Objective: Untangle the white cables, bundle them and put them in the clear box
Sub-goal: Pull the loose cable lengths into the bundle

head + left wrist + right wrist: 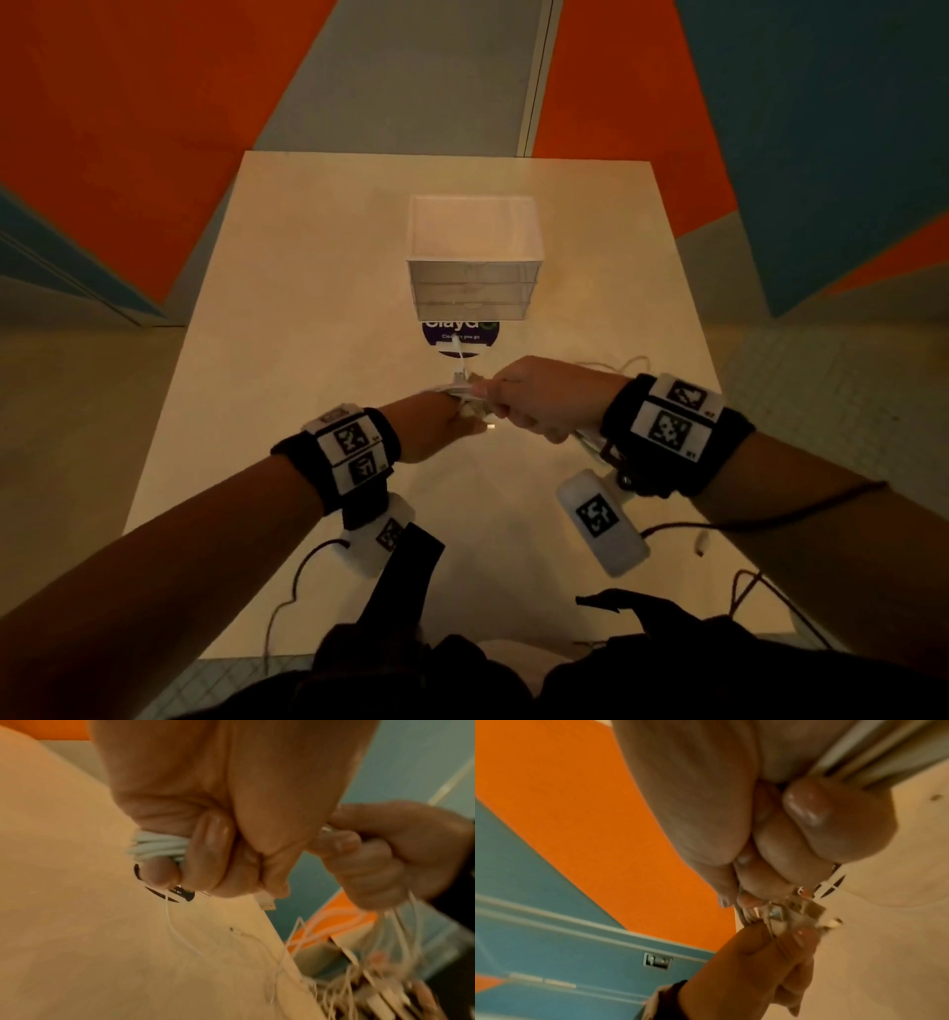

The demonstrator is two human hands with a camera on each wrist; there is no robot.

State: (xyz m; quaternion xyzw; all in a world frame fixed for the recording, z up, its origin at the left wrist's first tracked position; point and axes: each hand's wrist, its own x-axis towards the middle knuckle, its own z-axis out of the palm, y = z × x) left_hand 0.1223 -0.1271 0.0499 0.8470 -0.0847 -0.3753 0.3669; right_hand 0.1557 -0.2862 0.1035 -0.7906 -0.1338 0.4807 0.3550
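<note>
Both hands meet over the middle of the table. My left hand (436, 426) grips a coil of white cables (159, 847) in a closed fist. My right hand (544, 395) is curled round the same white bundle (462, 391), and its strands hang below the fist (401, 923). In the right wrist view the left hand's fingers (757, 953) pinch a cluster of white plugs (793, 912). One loose cable end (460, 357) trails toward the clear box (475, 257), which stands apart behind the hands.
A round purple sticker (459, 334) lies on the table (287, 308) just in front of the box. More thin white cable (629, 366) lies right of my right hand. A small plug (702, 543) lies near the table's right front edge.
</note>
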